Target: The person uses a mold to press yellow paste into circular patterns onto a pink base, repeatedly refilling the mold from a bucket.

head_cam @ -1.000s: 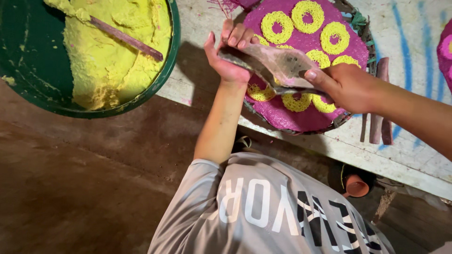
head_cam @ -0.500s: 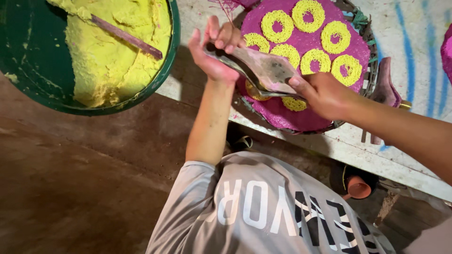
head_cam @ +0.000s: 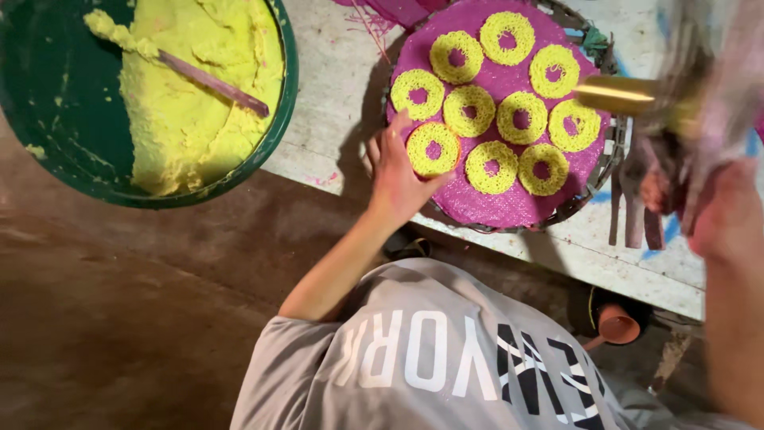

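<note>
A round tray (head_cam: 477, 209) lined with pink mesh lies on a pale bench and carries several yellow dough rings (head_cam: 495, 167). My left hand (head_cam: 398, 171) rests on the tray's near left edge, fingers apart, thumb beside one ring (head_cam: 434, 150). My right hand (head_cam: 724, 215), blurred by motion, is to the right of the tray. It grips a tool with a brass cylinder (head_cam: 621, 95) that points over the tray's right side. The rest of the tool is too smeared to make out.
A green basin (head_cam: 274, 119) of yellow dough with a wooden stick (head_cam: 211, 81) in it sits at the upper left. The white bench (head_cam: 334, 87) runs under the tray. An orange cup (head_cam: 617, 322) stands below it. Brown floor (head_cam: 119, 318) lies on the left.
Both hands held the tool over the tray before. My left hand has let go and dropped to the tray's edge. My right hand has swung right with the tool, uncovering the rings.
</note>
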